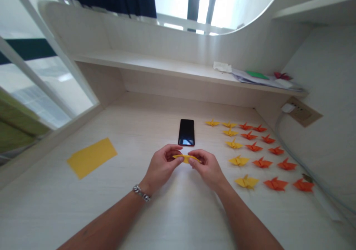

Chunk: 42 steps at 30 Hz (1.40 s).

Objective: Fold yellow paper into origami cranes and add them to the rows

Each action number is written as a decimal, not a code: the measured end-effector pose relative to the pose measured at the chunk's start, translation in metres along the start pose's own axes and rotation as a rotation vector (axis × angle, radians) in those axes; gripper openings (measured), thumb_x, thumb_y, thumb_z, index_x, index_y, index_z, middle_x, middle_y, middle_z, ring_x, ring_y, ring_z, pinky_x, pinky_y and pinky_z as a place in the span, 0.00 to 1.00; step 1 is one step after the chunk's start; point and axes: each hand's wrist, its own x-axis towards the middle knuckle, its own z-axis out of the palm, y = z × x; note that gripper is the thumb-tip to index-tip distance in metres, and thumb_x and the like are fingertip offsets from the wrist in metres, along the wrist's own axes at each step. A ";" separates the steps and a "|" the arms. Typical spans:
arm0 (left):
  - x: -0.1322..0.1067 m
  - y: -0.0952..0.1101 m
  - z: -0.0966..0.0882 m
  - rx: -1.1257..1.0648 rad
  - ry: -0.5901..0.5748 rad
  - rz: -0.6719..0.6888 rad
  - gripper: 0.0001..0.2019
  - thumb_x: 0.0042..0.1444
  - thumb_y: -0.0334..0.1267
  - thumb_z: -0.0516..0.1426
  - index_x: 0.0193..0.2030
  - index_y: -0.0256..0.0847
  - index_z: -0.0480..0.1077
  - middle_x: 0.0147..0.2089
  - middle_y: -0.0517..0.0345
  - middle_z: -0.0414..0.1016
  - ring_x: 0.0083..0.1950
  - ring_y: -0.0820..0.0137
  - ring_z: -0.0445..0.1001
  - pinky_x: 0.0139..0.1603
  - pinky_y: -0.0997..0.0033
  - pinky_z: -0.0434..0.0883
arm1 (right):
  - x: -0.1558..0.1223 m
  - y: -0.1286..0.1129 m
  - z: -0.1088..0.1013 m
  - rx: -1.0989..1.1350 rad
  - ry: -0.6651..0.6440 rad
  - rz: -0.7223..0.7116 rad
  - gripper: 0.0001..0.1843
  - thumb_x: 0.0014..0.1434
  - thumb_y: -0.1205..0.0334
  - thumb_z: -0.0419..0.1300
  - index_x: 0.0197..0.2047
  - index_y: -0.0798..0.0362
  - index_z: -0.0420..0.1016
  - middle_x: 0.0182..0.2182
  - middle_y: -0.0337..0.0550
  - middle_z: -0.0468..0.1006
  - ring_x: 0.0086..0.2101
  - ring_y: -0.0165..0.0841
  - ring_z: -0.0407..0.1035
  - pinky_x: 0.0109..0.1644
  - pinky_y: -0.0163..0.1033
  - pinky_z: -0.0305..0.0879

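Observation:
Between my two hands is a small piece of folded yellow paper [185, 157], held just above the desk. My left hand [164, 163], with a chain bracelet at its wrist, pinches the paper's left end between thumb and fingers. The right end is gripped by my right hand [207, 167], its thumb on the near side. Fingers partly cover both ends of the paper. Right behind the hands a black phone [186, 132] lies flat. Off to the right stand rows of folded paper cranes, yellow ones [239, 161] on the left and orange ones [262, 163] beside them.
A stack of yellow paper sheets [93, 157] lies on the left of the desk [133, 220]. Papers [250, 77] rest on the low shelf [167, 69] at the back. On the right, a white cable [289, 146] runs from a wall socket [302, 111] past the cranes.

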 end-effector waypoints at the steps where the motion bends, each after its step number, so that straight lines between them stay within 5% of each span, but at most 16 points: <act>1: -0.001 0.001 0.001 -0.002 -0.009 0.008 0.15 0.47 0.36 0.62 0.43 0.36 0.71 0.36 0.53 0.76 0.39 0.67 0.75 0.41 0.69 0.72 | -0.001 0.000 0.001 -0.038 -0.010 -0.012 0.11 0.50 0.58 0.63 0.35 0.55 0.76 0.28 0.42 0.76 0.28 0.32 0.69 0.32 0.37 0.67; 7: -0.003 0.002 0.004 -0.078 0.028 -0.008 0.16 0.45 0.36 0.64 0.42 0.36 0.71 0.35 0.53 0.77 0.37 0.67 0.76 0.38 0.70 0.73 | -0.003 0.002 0.011 0.018 0.072 -0.005 0.10 0.52 0.55 0.61 0.30 0.54 0.76 0.24 0.41 0.74 0.26 0.32 0.68 0.30 0.37 0.68; 13: -0.001 0.000 -0.002 -0.070 0.022 -0.064 0.19 0.44 0.36 0.65 0.45 0.35 0.71 0.31 0.52 0.79 0.31 0.69 0.76 0.31 0.73 0.72 | -0.002 0.004 0.007 -0.063 -0.010 0.017 0.09 0.51 0.57 0.62 0.30 0.54 0.76 0.24 0.40 0.74 0.26 0.31 0.67 0.29 0.35 0.65; 21: 0.003 0.000 -0.001 -0.282 -0.014 -0.122 0.21 0.54 0.43 0.58 0.52 0.36 0.66 0.40 0.49 0.79 0.38 0.66 0.77 0.43 0.61 0.74 | -0.002 -0.002 0.008 0.035 0.066 0.031 0.09 0.50 0.57 0.62 0.29 0.55 0.76 0.23 0.40 0.74 0.25 0.30 0.66 0.29 0.35 0.64; 27: -0.005 -0.002 0.011 -0.154 -0.014 -0.035 0.15 0.46 0.38 0.64 0.39 0.36 0.69 0.40 0.51 0.77 0.42 0.65 0.76 0.45 0.65 0.73 | -0.002 -0.003 0.015 0.198 0.234 0.048 0.13 0.51 0.54 0.62 0.34 0.55 0.76 0.28 0.42 0.76 0.28 0.31 0.69 0.31 0.35 0.67; 36: -0.002 -0.006 0.008 -0.185 0.071 -0.061 0.15 0.45 0.37 0.64 0.41 0.36 0.71 0.36 0.52 0.78 0.37 0.65 0.77 0.40 0.65 0.75 | -0.003 0.003 0.019 0.128 0.148 0.032 0.11 0.51 0.57 0.63 0.34 0.56 0.78 0.28 0.44 0.78 0.28 0.32 0.71 0.31 0.36 0.68; 42: -0.002 -0.008 0.008 -0.198 0.045 -0.070 0.13 0.45 0.35 0.64 0.38 0.34 0.72 0.38 0.51 0.78 0.39 0.66 0.77 0.43 0.66 0.74 | -0.003 0.003 0.017 0.157 0.211 0.014 0.11 0.49 0.59 0.64 0.36 0.56 0.74 0.27 0.42 0.78 0.27 0.32 0.71 0.29 0.35 0.68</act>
